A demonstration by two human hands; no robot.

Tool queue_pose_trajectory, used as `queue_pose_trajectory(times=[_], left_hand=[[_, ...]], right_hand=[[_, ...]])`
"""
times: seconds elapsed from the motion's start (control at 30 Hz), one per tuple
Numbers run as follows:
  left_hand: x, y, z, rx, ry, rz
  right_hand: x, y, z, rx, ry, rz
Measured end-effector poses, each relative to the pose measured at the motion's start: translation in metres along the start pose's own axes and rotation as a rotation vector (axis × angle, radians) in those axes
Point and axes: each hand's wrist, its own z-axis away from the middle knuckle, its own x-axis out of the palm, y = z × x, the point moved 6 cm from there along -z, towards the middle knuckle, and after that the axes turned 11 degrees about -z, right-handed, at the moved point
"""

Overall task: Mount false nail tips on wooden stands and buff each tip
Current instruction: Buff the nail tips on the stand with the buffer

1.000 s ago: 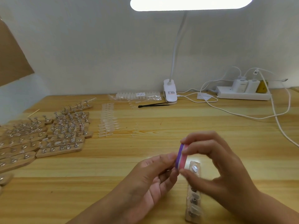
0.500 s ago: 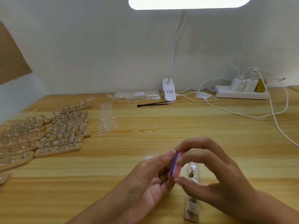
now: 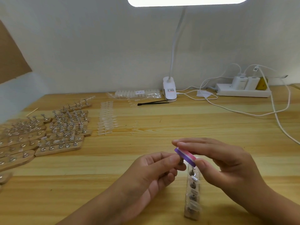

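- stand (image 3: 192, 197): flat on table (image 3: 97, 184), near edge, right of centre, long axis running away from the camera. Row of metal pegs with clear tips on it. Far end hidden under the right thumb.
- left hand (image 3: 154, 174): fingers curled, thumb and index pinching a small metal holder (image 3: 180, 162) just above the stand's far end. Can't tell whether a tip is on it.
- right hand (image 3: 224, 164): pinching the buffer (image 3: 185, 155) by its edges, thumb on the near side, straight fingers along the far side.
- buffer: purple/white/pink layers, tilted, its left end over the holder; looks like it's touching, but the contact point is hidden.
- racks (image 3: 65, 132): many wooden stands with metal pegs packed side by side at mid-left, running off the left edge. Some pegs carry tips.
- tip strips (image 3: 106, 118): clear, laid in a column just right of the racks.
- stick (image 3: 32, 111): thin, wooden, behind the racks at far left.
- black tool (image 3: 152, 103): slim, lying across the table near the back.
- bag (image 3: 138, 94): clear, white tips inside, at the wall beside the lamp (image 3: 169, 90) clip.
- lamp: white clip base, gooseneck up, head lit at the top edge.
- power strip (image 3: 243, 93): back right, with two white chargers and a yellow plug. White cables (image 3: 281, 127) trail off right.
- cardboard (image 3: 11, 54): brown sheet, upper left.
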Motion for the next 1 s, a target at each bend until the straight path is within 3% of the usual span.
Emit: queue_pose_trajectory(times=[0.4,0.8,1.0], left_hand=[[0.006,-0.001,-0.002,-0.001,-0.085,-0.091],[-0.012,0.006,-0.005,-0.033,-0.036,0.057],[-0.013,0.007,-0.004,-0.051,-0.048,0.196]], right_hand=[[0.007,0.004,-0.004,0.091,-0.001,-0.145],[0.004,0.000,0.000,0.068,-0.008,-0.167],[-0.011,-0.005,0.000,0.073,0.097,-0.254]])
